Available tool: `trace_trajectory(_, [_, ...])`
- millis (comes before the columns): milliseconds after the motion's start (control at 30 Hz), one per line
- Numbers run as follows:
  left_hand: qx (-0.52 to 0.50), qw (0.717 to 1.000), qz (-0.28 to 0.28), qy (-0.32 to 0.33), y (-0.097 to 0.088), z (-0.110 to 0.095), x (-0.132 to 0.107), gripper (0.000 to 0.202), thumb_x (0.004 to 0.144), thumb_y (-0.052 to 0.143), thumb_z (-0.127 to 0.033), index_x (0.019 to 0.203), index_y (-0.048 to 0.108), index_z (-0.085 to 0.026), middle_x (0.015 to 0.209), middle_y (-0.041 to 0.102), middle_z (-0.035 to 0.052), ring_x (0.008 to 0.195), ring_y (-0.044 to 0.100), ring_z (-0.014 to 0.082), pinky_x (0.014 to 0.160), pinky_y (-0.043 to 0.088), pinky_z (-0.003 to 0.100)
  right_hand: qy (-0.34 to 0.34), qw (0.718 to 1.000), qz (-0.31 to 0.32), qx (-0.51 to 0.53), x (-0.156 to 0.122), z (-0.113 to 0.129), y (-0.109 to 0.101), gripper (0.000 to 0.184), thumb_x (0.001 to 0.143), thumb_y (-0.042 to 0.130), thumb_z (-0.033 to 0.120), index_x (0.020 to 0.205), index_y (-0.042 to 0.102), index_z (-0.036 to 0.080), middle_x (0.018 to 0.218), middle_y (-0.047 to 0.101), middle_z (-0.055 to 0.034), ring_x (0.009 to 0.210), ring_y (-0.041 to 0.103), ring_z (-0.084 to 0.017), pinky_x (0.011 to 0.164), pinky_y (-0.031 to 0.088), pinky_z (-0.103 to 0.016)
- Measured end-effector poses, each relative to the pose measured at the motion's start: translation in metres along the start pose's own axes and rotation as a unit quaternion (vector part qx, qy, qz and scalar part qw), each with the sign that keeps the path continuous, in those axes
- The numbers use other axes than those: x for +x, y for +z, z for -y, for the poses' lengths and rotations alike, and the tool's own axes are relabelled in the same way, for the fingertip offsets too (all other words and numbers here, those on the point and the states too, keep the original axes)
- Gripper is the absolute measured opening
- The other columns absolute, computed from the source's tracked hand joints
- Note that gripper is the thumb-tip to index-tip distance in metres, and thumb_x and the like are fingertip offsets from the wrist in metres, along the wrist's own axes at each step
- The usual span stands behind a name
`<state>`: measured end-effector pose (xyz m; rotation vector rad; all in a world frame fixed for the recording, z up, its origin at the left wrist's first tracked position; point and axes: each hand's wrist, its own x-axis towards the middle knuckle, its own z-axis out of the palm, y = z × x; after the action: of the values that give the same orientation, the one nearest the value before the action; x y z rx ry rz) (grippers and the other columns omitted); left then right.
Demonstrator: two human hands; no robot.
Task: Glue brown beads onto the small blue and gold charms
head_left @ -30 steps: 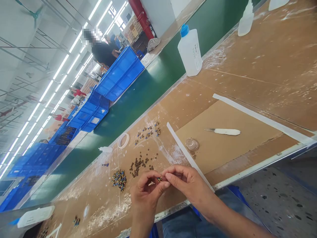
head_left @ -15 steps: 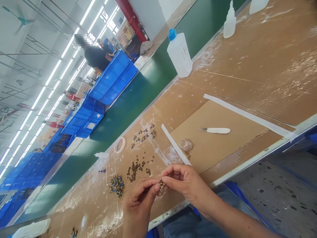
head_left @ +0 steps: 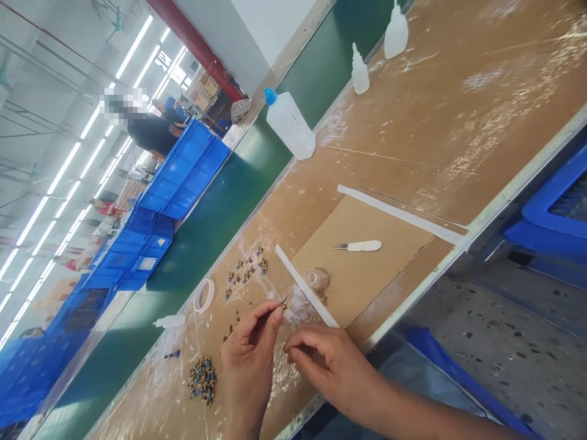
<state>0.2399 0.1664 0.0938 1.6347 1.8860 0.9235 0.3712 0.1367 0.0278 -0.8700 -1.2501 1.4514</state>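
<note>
My left hand (head_left: 250, 360) is raised over the workbench, thumb and forefinger pinched on a tiny dark part (head_left: 283, 304). My right hand (head_left: 328, 363) sits just right of it with fingers curled and tips pressed together; whether anything is in them is hidden. A heap of small blue-and-gold parts (head_left: 202, 379) lies left of my left hand. A few small brown beads (head_left: 228, 333) show past my left hand. A scattered group of assembled pieces (head_left: 245, 273) lies farther back.
A cardboard sheet (head_left: 367, 275) holds a white-handled knife (head_left: 360, 246) and a small clear dish (head_left: 317, 278), with white strips (head_left: 305, 286) along its edges. A tape ring (head_left: 203, 295), glue bottles (head_left: 290, 124), a green conveyor (head_left: 238, 201) and blue crates (head_left: 183, 171) lie beyond. A person stands far back.
My hands have parted: the left lifted forward with the tiny part, the right drew back and down. The camera view swung, shifting the bench leftward and down.
</note>
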Motion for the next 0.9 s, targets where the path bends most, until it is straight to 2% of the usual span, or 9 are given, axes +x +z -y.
trace_trajectory(167, [0.123,0.981,0.045,0.142,0.016,-0.022,0.015,0.013,0.086,0.063,-0.032,0.086,0.072,-0.023,0.086,0.073,0.002,0.082,0.067,0.0174,0.074,0.053,0.027,-0.032,0.999,-0.005,-0.026,0.0,-0.002,0.001,0.019,0.086,0.053,0.01,0.085,0.07,0.017,0.073,0.065,-0.0001,0.067,0.058,-0.012,0.067,0.042,-0.022])
trace_trajectory(300, [0.181,0.956,0.069,0.219,0.027,-0.027,0.025,0.015,0.091,0.056,-0.027,0.087,0.069,-0.022,0.087,0.072,0.002,0.086,0.067,0.0175,0.079,0.051,0.029,-0.043,0.999,-0.014,-0.014,0.0,-0.004,0.002,0.019,0.085,0.052,0.009,0.083,0.07,0.016,0.073,0.066,-0.0013,0.07,0.061,-0.013,0.067,0.043,-0.022])
trace_trajectory(533, [0.224,0.944,0.058,0.236,0.035,-0.024,0.032,0.016,0.091,0.055,-0.029,0.085,0.069,-0.022,0.086,0.073,0.0027,0.084,0.068,0.0187,0.076,0.052,0.03,-0.045,0.999,-0.025,0.001,0.001,-0.007,0.003,0.019,0.083,0.053,0.006,0.081,0.069,0.016,0.073,0.066,-0.0006,0.069,0.061,-0.012,0.066,0.043,-0.021])
trace_trajectory(900, [0.219,0.944,0.063,0.241,0.037,-0.026,0.033,0.016,0.09,0.056,-0.028,0.084,0.07,-0.023,0.084,0.073,0.0019,0.082,0.068,0.0183,0.074,0.052,0.029,-0.047,0.999,-0.028,0.004,0.002,-0.007,0.003,0.018,0.082,0.052,0.006,0.075,0.066,0.017,0.069,0.063,0.0009,0.064,0.056,-0.011,0.064,0.041,-0.021])
